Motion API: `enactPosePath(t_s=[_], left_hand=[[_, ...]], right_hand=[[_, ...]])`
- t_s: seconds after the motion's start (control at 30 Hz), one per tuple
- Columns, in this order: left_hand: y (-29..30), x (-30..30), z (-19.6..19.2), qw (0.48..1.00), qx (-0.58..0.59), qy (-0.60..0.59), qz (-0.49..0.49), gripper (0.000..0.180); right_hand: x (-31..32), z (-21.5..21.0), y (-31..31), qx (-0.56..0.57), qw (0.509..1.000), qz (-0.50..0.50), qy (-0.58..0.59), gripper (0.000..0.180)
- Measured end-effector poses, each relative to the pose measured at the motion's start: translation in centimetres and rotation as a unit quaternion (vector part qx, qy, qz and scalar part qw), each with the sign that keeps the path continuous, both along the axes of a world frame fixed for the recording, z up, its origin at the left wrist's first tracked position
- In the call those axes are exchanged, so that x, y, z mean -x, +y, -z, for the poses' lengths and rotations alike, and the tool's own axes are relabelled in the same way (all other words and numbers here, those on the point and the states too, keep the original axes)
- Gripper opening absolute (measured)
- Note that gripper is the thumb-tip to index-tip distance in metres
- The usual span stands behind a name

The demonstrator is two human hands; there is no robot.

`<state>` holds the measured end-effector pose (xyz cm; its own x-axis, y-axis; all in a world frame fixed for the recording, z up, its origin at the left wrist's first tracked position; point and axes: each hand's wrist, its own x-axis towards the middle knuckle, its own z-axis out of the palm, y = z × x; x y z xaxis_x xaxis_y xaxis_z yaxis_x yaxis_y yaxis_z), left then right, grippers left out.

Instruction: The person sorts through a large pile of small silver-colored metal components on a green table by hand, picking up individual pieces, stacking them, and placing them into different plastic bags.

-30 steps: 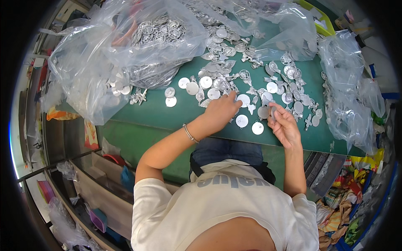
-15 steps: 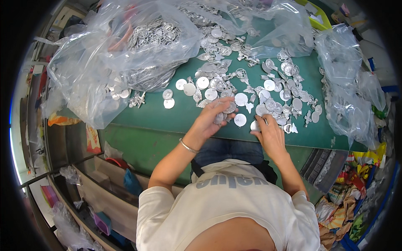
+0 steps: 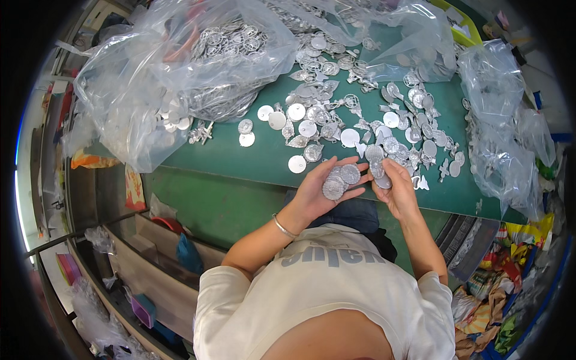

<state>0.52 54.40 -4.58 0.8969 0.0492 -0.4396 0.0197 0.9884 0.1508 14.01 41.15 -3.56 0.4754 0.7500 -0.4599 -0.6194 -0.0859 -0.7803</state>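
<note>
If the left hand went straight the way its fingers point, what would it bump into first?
Probably the round, flat, silver-grey metal discs in the right hand, just to the right of the left hand, though depth is hard to judge here.

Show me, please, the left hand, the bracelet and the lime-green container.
Left hand [image 3: 315, 189]: head view, on the palm.
Bracelet [image 3: 281, 228]: head view, on its band.
Lime-green container [image 3: 475, 35]: head view, on its rim.
</note>
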Motion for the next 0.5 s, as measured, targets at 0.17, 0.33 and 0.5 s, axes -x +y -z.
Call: enactPosePath(t_s=[0.17, 0.33, 0.5], left_hand=[[0.0, -0.3, -0.2, 0.999, 0.039, -0.01, 0.012, 0.055], [-0.9, -0.2, 0.5, 0.998, 0.032, -0.05, 0.034, 0.051], [-2.3, 0.2, 3.7, 0.996, 0.021, -0.085, 0.002, 0.026]], right_hand=[[-0.2, -0.3, -0.2, 0.015, 0.994, -0.066, -0.085, 0.02], [1.4, -1.2, 1.3, 0.021, 0.854, -0.175, -0.49, 0.011], [4.0, -3.6, 2.9, 0.105, 0.744, -0.184, -0.634, 0.02]])
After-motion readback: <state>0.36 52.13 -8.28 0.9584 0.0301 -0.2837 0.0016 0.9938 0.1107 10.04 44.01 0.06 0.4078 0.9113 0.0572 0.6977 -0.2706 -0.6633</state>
